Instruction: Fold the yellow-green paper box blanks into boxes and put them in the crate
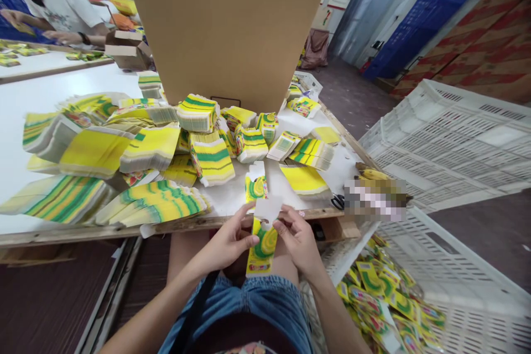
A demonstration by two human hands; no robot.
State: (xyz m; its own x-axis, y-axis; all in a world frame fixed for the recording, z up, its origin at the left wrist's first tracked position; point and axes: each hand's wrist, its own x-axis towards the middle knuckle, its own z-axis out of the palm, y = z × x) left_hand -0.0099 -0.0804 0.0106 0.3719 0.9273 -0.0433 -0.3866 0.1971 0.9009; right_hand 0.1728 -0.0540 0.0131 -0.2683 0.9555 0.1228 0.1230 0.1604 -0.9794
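Observation:
Between my two hands is a small yellow-and-green printed carton (263, 243), with its white end flap standing up toward the table edge. My left hand (232, 238) pinches its left side, thumb on the printed face. On the right side, the fingers and thumb of my right hand (296, 235) close on the carton near the flap. Just beyond lies another carton (256, 185) of the same print on the table. Bundles of flat yellow cartons (211, 157) are heaped behind it, with more fanned stacks (153, 199) to the left.
A tall brown cardboard sheet (228, 27) stands behind the heap. Scissors (338, 201) and bananas (373, 175) lie at the table's right corner. Below right, a white crate (468, 265) holds several filled packs (381, 298). Another person (66, 5) works at the far left beside an open box (128, 50).

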